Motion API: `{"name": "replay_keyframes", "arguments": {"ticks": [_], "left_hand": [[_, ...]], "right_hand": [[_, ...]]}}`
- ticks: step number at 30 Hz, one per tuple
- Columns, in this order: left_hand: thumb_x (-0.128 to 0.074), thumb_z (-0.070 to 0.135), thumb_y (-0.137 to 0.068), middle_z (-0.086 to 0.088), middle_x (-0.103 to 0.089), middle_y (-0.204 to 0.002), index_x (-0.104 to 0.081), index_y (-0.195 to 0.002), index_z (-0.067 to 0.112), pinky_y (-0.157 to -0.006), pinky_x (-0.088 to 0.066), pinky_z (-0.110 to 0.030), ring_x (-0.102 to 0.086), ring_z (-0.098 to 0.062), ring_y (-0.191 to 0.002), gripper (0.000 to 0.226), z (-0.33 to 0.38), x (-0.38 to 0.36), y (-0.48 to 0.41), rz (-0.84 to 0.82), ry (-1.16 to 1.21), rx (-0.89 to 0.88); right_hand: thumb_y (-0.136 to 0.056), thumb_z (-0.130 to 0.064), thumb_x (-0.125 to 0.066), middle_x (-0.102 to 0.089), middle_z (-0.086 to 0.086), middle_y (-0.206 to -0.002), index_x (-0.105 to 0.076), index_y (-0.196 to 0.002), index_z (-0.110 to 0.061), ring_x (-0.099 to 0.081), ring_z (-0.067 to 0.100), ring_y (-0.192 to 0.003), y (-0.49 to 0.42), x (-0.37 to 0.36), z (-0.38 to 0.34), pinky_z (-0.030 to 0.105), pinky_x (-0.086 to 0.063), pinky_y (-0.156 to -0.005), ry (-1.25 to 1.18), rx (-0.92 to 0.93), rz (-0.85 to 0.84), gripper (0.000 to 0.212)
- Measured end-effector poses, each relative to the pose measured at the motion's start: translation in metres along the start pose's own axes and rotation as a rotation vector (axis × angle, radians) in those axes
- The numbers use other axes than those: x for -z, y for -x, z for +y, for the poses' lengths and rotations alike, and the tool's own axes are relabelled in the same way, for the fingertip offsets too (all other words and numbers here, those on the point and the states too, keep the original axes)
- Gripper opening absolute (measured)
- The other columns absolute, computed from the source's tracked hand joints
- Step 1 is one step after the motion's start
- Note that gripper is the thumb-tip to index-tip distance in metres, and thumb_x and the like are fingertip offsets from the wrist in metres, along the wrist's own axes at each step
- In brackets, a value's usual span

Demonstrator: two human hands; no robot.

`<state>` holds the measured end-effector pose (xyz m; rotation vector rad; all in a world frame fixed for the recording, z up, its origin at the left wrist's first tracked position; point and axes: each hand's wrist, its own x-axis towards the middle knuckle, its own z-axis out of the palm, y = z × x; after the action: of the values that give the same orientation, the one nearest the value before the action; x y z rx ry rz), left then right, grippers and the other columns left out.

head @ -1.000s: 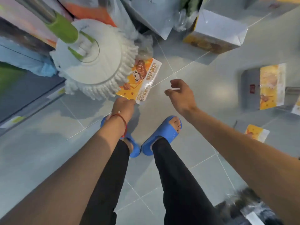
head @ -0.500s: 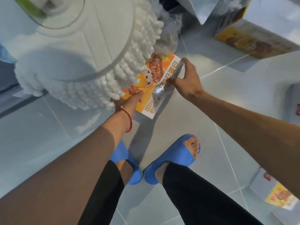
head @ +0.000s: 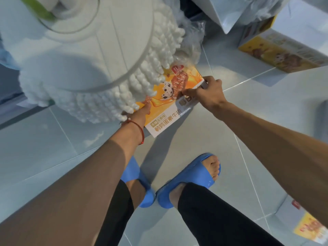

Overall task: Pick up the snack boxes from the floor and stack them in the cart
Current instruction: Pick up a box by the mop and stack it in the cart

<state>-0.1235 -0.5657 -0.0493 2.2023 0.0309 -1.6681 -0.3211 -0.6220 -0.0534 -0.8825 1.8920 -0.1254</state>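
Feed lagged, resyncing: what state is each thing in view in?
orange snack box: held at both edges, corner under mop strands.
left hand: holds box's left edge.
right hand: pinches box's right edge.
mop head: overlapping box.
box at upper right: on floor, untouched.

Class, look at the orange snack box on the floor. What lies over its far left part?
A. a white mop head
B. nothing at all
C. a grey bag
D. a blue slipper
A: the strands of the white mop head overlap that part of the orange snack box, while the right hand grips its far right corner and the left hand is on its near left edge.
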Motion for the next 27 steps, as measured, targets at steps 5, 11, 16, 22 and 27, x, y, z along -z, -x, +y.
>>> {"name": "replay_keyframes", "arguments": {"ticks": [5, 11, 16, 22, 27], "left_hand": [[-0.088, 0.058, -0.040, -0.008, -0.075, -0.103, -0.062, -0.108, 0.015, -0.088, -0.058, -0.055, -0.073, -0.032, -0.098, 0.085, -0.050, 0.020, -0.002, 0.102, -0.036, -0.018], [-0.089, 0.043, -0.067, -0.004, -0.070, -0.102, -0.052, -0.118, 0.014, -0.084, -0.060, -0.048, -0.071, -0.019, -0.085, 0.069, -0.050, 0.029, 0.111, 0.102, -0.055, -0.045], [-0.085, 0.031, -0.080, -0.003, -0.076, -0.094, -0.052, -0.122, 0.023, -0.064, -0.063, -0.041, -0.078, -0.022, -0.078, 0.054, -0.048, 0.048, 0.189, 0.030, -0.040, -0.046], [-0.082, 0.043, -0.081, -0.009, -0.072, -0.103, -0.047, -0.112, 0.020, -0.062, -0.063, -0.037, -0.076, -0.016, -0.071, 0.053, -0.011, 0.066, 0.268, -0.005, -0.048, -0.066], [-0.076, 0.051, -0.084, -0.006, -0.070, -0.110, -0.039, -0.115, 0.021, -0.079, -0.060, -0.039, -0.074, -0.018, -0.090, 0.057, 0.027, 0.082, 0.338, -0.075, -0.172, -0.161]], "right_hand": [[-0.073, -0.048, -0.089, -0.039, 0.001, -0.118, -0.051, -0.120, -0.016, -0.049, 0.018, -0.116, 0.043, 0.006, 0.014, 0.030, -0.050, -0.092, -0.010, -0.047, 0.078, 0.068], [-0.072, -0.043, -0.092, -0.064, -0.001, -0.103, -0.046, -0.108, -0.015, -0.067, 0.015, -0.092, 0.125, 0.036, 0.025, 0.045, -0.058, -0.091, -0.170, -0.118, 0.035, 0.064], [-0.073, -0.051, -0.089, -0.062, -0.003, -0.103, -0.043, -0.118, -0.014, -0.067, 0.012, -0.092, 0.194, 0.071, 0.023, 0.033, -0.056, -0.082, -0.210, -0.165, 0.015, 0.074], [-0.079, -0.050, -0.084, -0.067, -0.009, -0.112, -0.046, -0.127, -0.024, -0.068, 0.004, -0.096, 0.277, 0.105, 0.005, 0.014, -0.048, -0.069, -0.385, -0.115, -0.028, 0.066], [-0.050, -0.094, -0.069, -0.068, -0.002, -0.125, -0.051, -0.131, -0.025, -0.071, 0.020, -0.108, 0.345, 0.146, -0.017, 0.046, -0.053, -0.098, -0.537, -0.214, -0.011, 0.108]]}}
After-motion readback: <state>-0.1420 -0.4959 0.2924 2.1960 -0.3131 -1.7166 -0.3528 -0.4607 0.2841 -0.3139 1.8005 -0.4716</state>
